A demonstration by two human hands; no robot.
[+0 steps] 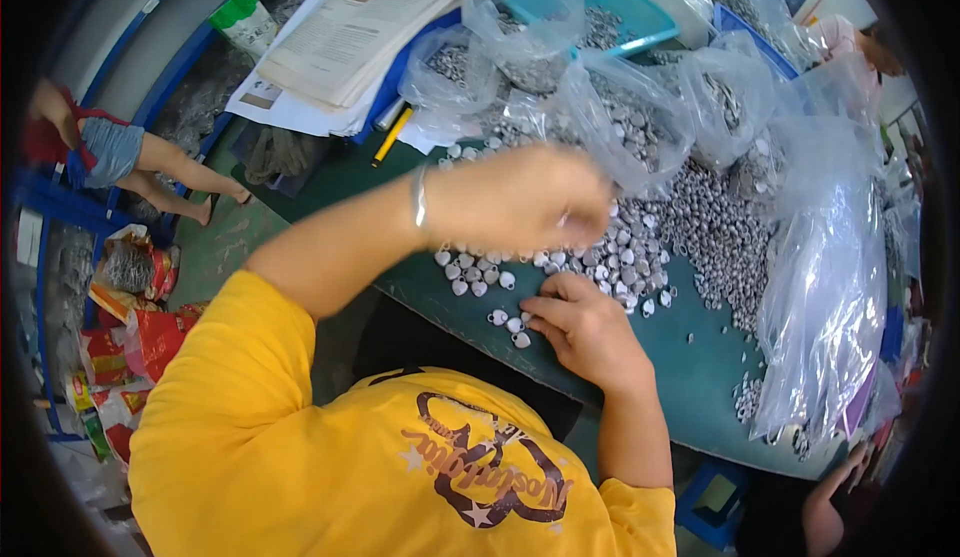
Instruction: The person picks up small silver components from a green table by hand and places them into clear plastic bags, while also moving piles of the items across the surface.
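My left hand (pixel 525 200) hangs over the pile of silver heart-shaped charms (pixel 625 257), blurred at its edges. Its fingers look curled in, and whatever they hold is hidden. A metal bangle (pixel 419 197) circles that wrist. Lower down, my right hand (pixel 592 337) rests at the near side of the green table (pixel 690 402), with thumb and fingertips closed at a heart charm (pixel 526 318). A few more heart charms (pixel 516 325) lie just left of those fingertips. Another cluster of heart charms (pixel 470 272) sits beneath my left forearm.
Smaller metal pieces (pixel 715 227) spread to the right, beside long clear plastic bags (pixel 825 277). Filled bags (pixel 625 122) and a teal tray (pixel 640 17) stand behind. Papers (pixel 365 32) and a yellow pen (pixel 392 137) lie at the far left. Other people (pixel 130 152) are nearby.
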